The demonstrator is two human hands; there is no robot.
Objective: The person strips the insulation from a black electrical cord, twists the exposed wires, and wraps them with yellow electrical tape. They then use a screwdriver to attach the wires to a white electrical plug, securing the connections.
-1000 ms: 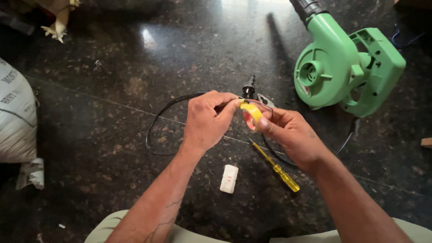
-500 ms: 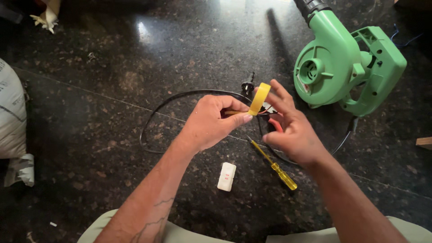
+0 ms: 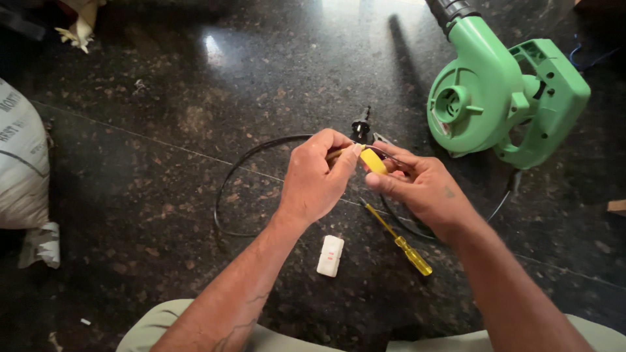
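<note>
Yellow tape [image 3: 373, 160] sits at the centre of the frame, pinched between two hands that meet just above the middle. The left hand [image 3: 317, 179] is curled narrow, its thumb and fingertips closed on the near end of the tape and on the thin black cable [image 3: 225, 189] that runs through both hands. The right hand [image 3: 417, 186] holds the other side, fingers folded under and thumb pressing along the top, so both hands are closed on the same small spot.

From the left hand the cable sweeps out in a loop across the dark speckled stone floor [image 3: 163, 104] toward centre-left, then curves back under the wrist. A black plug [image 3: 360, 124] stands just above the hands, close to the knuckles. To the right of it, in the upper right of the frame, lies a green electric blower [image 3: 495, 98] on its side, with its black nozzle pointing up out of the frame.

Below the hands, a screwdriver with a yellow handle [image 3: 399, 240] lies slantwise on the floor, partly under the right wrist. Just left of it rests a small white plastic piece [image 3: 330, 255]. A white sack [image 3: 23, 169] fills the left edge, with crumpled paper [image 3: 40, 246] beneath it. The person's pale green trousers [image 3: 153, 329] show along the bottom edge.
</note>
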